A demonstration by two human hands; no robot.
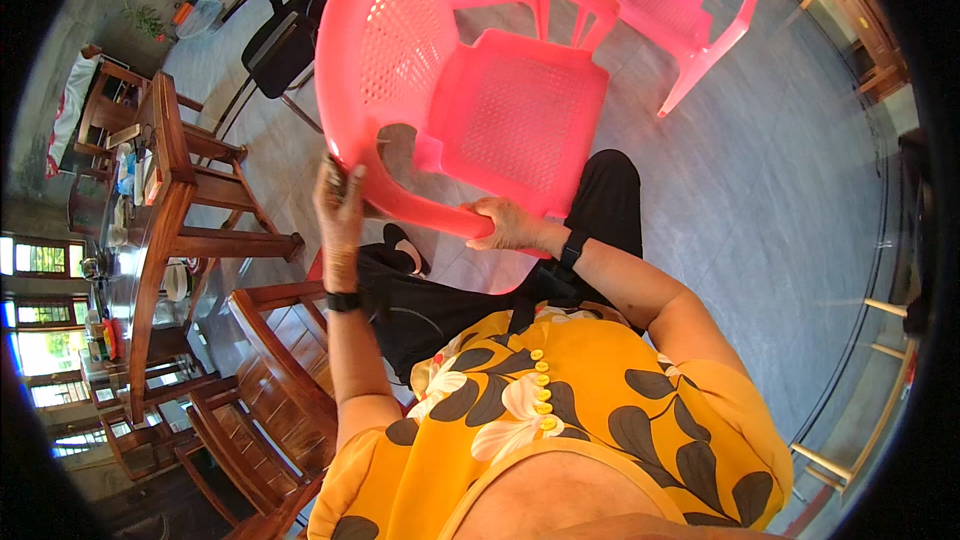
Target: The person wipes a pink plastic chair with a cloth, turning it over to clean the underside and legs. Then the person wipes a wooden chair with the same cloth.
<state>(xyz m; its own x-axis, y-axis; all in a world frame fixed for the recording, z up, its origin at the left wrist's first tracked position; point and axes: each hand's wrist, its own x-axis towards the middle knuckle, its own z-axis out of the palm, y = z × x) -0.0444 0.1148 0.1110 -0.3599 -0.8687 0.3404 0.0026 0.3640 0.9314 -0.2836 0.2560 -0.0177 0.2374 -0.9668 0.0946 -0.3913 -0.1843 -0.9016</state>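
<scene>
A pink plastic armchair [390, 187] with a perforated seat and back is directly before me, turned sideways. My right hand [506, 225], a black band on its wrist, grips the front end of its near armrest. At the rear of that armrest, where it curves into the backrest, is my left hand [341, 191]. A small dark object [337, 177], too hidden to name, is held between its thumb and fingers against the plastic. The chair's lower legs are mostly hidden.
Another pink plastic chair [705, 45] stands beyond on the grey tiled floor [750, 187]. To my left are a wooden table [161, 240] bearing several items, a wooden chair [285, 360] and a black chair [277, 52]. A wooden cabinet [847, 22] is at the far right.
</scene>
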